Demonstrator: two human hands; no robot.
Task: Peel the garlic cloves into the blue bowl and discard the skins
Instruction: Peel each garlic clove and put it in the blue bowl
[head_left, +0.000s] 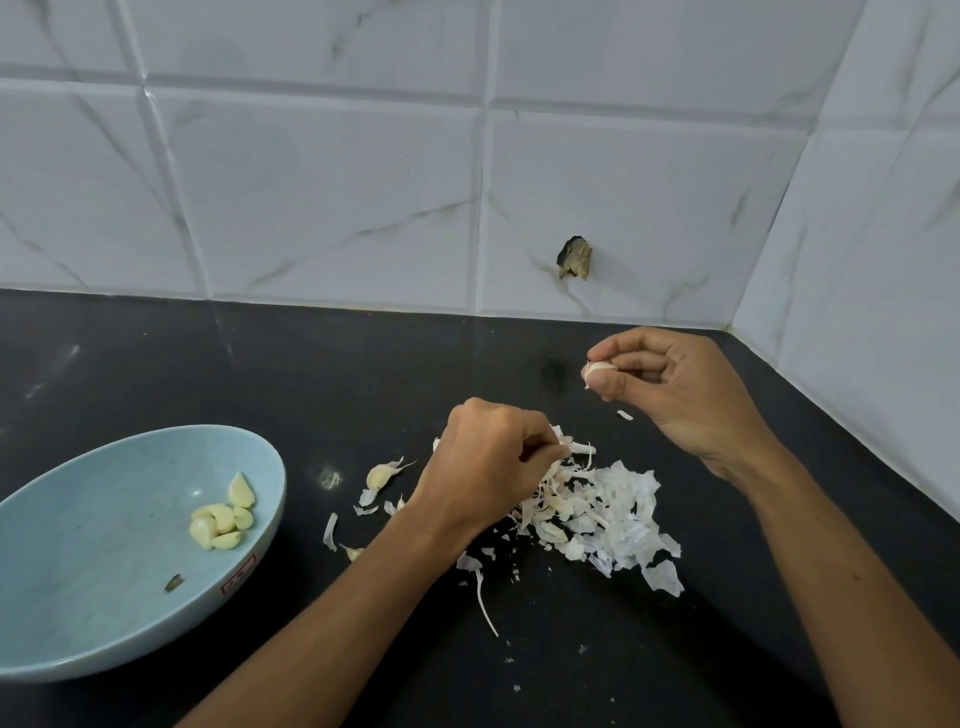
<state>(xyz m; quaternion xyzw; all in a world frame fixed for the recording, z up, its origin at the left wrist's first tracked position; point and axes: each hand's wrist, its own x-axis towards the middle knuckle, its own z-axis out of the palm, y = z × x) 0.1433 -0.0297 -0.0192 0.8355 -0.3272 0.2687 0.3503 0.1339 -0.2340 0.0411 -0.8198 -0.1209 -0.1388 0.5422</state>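
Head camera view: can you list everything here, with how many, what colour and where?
blue bowl: one, pale blue, left on the counter.
peeled cloves: about six, cream, inside the bowl.
unpeeled clove: one, pale, right of the bowl.
garlic skins: one pile, white, centre counter.
held clove: one, whitish, in the right hand.
counter: one, black.
tiled wall: white marbled, behind; one dark hole.
left hand: one, pinches skins at the pile.
right hand: one, raised, holds the clove.
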